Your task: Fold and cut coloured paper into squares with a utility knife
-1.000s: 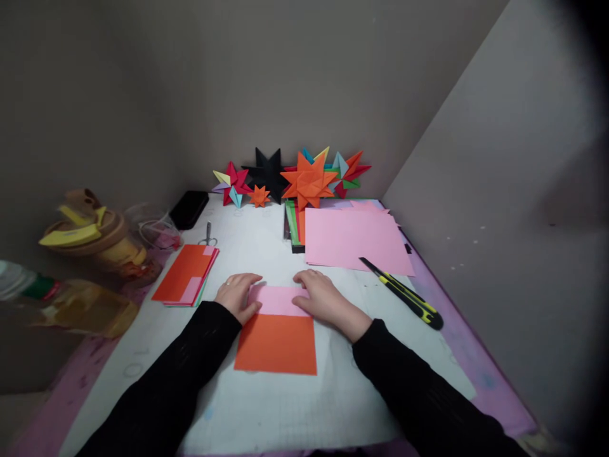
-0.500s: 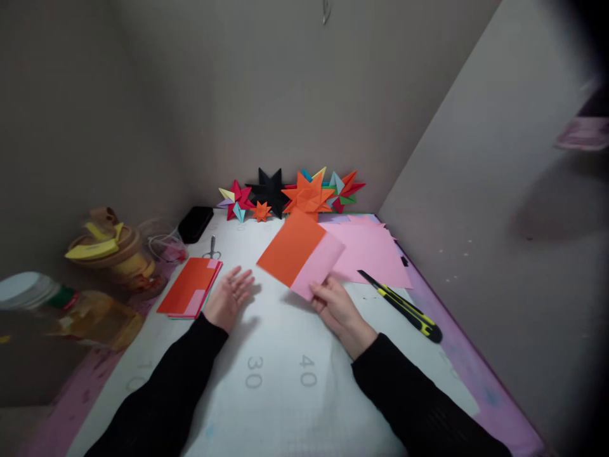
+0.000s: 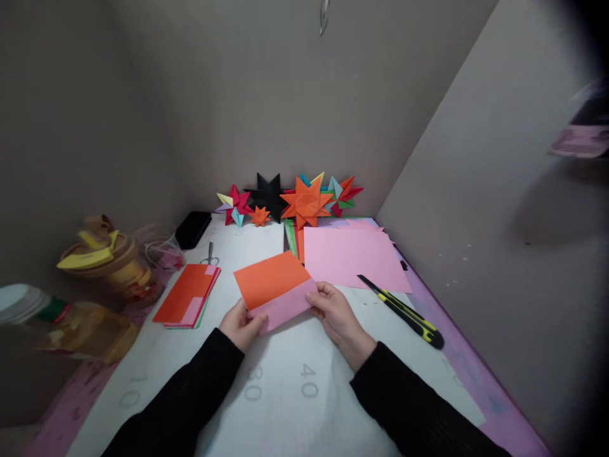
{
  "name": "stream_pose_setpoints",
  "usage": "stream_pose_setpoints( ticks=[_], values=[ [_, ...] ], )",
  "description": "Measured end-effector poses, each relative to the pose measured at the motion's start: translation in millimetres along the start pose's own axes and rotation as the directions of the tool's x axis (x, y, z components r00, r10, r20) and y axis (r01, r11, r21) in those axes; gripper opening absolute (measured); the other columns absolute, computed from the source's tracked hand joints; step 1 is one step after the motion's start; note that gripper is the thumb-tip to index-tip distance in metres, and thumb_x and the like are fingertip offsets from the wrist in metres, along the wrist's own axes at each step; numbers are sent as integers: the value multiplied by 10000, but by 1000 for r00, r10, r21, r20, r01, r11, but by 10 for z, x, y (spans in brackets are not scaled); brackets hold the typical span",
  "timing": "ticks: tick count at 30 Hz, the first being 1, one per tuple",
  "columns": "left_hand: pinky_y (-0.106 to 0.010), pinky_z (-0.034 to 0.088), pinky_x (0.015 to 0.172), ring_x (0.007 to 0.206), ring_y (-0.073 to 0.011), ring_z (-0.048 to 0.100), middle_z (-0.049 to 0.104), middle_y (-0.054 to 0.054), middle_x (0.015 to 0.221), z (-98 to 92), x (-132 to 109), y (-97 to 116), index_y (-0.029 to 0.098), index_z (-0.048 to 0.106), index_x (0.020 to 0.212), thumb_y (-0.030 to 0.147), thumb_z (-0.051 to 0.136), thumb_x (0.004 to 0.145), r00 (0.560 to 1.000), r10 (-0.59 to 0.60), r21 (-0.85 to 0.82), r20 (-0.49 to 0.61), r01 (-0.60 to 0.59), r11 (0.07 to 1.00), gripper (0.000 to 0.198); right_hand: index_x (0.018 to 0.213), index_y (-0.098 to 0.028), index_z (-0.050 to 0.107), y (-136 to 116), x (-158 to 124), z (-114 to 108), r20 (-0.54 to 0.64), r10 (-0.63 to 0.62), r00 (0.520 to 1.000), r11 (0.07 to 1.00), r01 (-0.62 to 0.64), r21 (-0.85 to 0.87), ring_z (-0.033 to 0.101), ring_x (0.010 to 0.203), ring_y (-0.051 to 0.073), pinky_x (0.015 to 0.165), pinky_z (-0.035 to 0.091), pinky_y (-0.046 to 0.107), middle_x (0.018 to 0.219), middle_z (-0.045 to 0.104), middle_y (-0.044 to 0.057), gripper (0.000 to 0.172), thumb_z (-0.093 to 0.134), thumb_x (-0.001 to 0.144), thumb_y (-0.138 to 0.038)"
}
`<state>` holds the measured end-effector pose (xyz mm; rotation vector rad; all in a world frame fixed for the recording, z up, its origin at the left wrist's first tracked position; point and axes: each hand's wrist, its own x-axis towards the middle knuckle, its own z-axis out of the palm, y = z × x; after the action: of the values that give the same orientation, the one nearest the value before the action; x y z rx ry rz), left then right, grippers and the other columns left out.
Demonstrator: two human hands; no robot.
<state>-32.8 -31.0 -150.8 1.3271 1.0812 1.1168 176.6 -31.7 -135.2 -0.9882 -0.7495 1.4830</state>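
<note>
Between my hands, over the middle of the white mat (image 3: 342,400), is an orange and pink sheet of paper (image 3: 273,279). Its pink band runs along the edge nearest me. My left hand (image 3: 242,327) pinches the near left corner, thumb on top. At the right end of the pink band, my right hand (image 3: 337,317) grips the sheet between thumb and fingers. Left of my left hand lies a stack of folded orange, pink and red paper (image 3: 183,295), with small scissors (image 3: 210,257) just behind it. Beyond my right hand is a yellow and black utility knife (image 3: 404,314), blade out.
Pink paper sheets (image 3: 356,254) lie at the back right. Folded paper stars (image 3: 307,200) lean on the back wall. A black phone-like object (image 3: 193,230), a clear plastic cup (image 3: 159,244), a brown-lidded cup (image 3: 109,257) and a tipped jar (image 3: 85,324) line the left side.
My left hand, open and apart before, now grips the sheet too. The sheet has come down nearer me and turned, its pink band now facing me.
</note>
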Motion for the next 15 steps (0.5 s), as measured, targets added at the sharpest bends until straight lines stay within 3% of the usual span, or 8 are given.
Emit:
stream_pose_setpoints(
  ticks=[3,5,8,10,15],
  values=[
    [-361,517,740,868,-252,652,703,-78,870,-141,32,0,138,594,1050,336,619,729,998,55,247,-29,-46,968,377,699,-185,571,-60,30,-94,63,-119,991,982,127,-142,555,618,113,616,418,240,671,612,-31,203,749,616,-238],
    [-375,511,764,831,-254,658,711,-80,814,-220,57,22,142,668,930,317,621,725,995,94,332,15,-93,939,274,747,-197,587,-69,21,-106,135,-130,982,964,157,-216,580,656,131,637,429,255,710,639,-23,200,737,617,-217],
    [-373,513,767,842,-258,658,715,-120,897,-259,92,61,155,726,759,301,681,648,986,124,275,115,-151,949,190,828,-201,636,-62,6,-80,187,-39,982,947,96,-307,629,776,184,729,457,317,822,692,23,192,682,641,-213],
    [-372,518,752,851,-260,659,707,-137,960,-232,105,83,159,738,724,283,716,597,984,62,203,169,-96,974,179,806,-187,668,-52,8,-62,196,9,981,929,64,-365,639,826,209,769,460,348,850,702,46,156,637,655,-214],
    [-370,512,751,823,-253,665,721,-118,911,-137,112,128,146,736,866,234,734,585,968,-98,123,230,71,990,294,864,-195,683,6,26,-49,263,-25,965,903,134,-408,633,890,216,825,460,368,935,697,49,195,575,704,-221]
  ],
)
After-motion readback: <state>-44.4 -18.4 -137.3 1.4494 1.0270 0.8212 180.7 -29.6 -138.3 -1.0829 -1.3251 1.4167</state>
